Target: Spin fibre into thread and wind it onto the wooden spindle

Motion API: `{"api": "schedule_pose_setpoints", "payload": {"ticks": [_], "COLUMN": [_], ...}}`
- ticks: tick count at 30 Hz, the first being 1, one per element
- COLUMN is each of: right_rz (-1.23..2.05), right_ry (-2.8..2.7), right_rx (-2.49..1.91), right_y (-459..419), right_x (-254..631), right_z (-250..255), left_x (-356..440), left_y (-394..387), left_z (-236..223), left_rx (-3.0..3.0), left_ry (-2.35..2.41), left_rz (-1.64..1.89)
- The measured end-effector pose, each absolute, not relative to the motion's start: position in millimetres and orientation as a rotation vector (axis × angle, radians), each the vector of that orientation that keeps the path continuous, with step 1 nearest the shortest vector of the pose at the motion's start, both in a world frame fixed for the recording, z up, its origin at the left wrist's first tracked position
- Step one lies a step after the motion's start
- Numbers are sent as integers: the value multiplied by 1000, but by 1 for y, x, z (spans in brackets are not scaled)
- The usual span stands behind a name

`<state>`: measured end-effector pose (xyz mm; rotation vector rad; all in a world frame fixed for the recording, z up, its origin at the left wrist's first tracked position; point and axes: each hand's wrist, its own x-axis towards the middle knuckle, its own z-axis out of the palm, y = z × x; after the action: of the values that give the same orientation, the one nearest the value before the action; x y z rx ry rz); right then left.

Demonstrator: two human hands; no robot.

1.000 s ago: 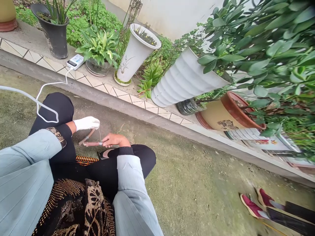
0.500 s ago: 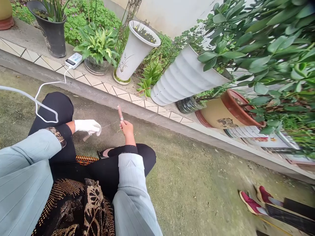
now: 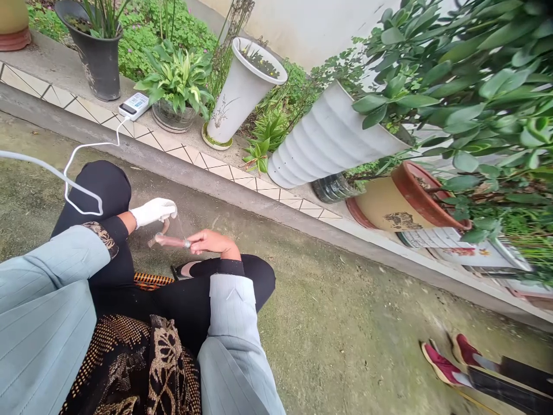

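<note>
My left hand, in a white glove, is closed around the end of a brownish stick-like piece that pokes out below it. My bare right hand grips a pinkish-brown rod lying level and pointing left toward the glove. A thin thread runs from the glove down to the rod's metal band. Both hands hover over my crossed legs in black trousers, just above the concrete ground.
A tiled ledge carries plant pots: a dark pot, a white vase, a ribbed white pot, a terracotta pot. A white device with a cable lies on it. Another person's red shoes stand at lower right.
My right hand swung the rod up and away to the right, drawing the thread out, then brought it back down level beside the glove. The left hand stayed nearly still.
</note>
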<state>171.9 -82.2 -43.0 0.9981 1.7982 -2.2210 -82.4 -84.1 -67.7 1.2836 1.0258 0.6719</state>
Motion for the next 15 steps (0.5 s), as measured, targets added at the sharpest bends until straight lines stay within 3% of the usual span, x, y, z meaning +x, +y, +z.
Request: {"api": "schedule_pose_setpoints", "payload": {"ticks": [4,7,11,15], "right_rz": [-2694,-2643,-1864,-1203], "right_ry": [2083,1997,1910,1990], "right_rx": [1765,2395,2677,2349], "right_y": [-79,-69,-58,-56], "right_x": [180,183,183,174], "right_z": [-32,-44,-68,-78], "left_x": [-78,-75,-72,-73], "left_y": [-88,-94,-100,-100], "left_z": [-74,-71,-59,-50], "left_rx": [1316,1372,1420,1408], "left_ry": [969,797,635,620], "left_rz": [539,319,223,287]}}
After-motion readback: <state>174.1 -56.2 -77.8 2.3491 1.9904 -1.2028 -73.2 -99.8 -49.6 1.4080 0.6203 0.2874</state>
